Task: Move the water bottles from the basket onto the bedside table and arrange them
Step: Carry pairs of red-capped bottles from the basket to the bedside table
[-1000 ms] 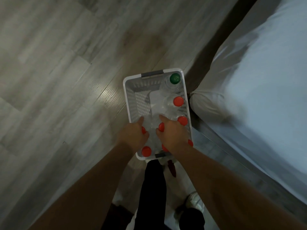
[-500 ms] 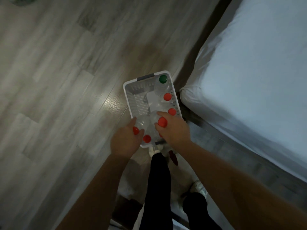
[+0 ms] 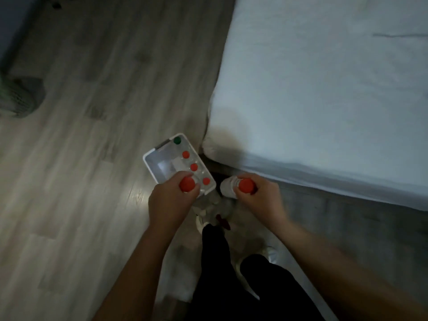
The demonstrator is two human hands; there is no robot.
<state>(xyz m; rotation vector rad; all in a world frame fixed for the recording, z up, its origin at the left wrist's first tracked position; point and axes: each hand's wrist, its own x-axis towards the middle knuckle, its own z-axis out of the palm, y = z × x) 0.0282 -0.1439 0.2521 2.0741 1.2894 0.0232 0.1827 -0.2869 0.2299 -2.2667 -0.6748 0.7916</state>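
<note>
A white plastic basket (image 3: 150, 161) stands on the wooden floor beside the bed corner. In it stand several clear water bottles: one with a green cap (image 3: 177, 140) at the far end and three with red caps (image 3: 193, 167) along its right side. My left hand (image 3: 170, 202) grips a red-capped bottle (image 3: 187, 184) by the neck, lifted above the near end of the basket. My right hand (image 3: 260, 198) grips another red-capped bottle (image 3: 246, 186) to the right of the basket, near the bed frame. No bedside table is in view.
A bed with a white sheet (image 3: 324, 89) fills the right side. A grey knitted object (image 3: 20, 96) lies on the floor at the far left. My legs and white shoes (image 3: 201, 222) are just below the basket. Grey wood flooring (image 3: 92, 112) stretches left of the basket.
Both hands were down in the basket on bottle tops; now each has lifted a red-capped bottle out. The right hand has moved rightward, away from the basket. The view has risen.
</note>
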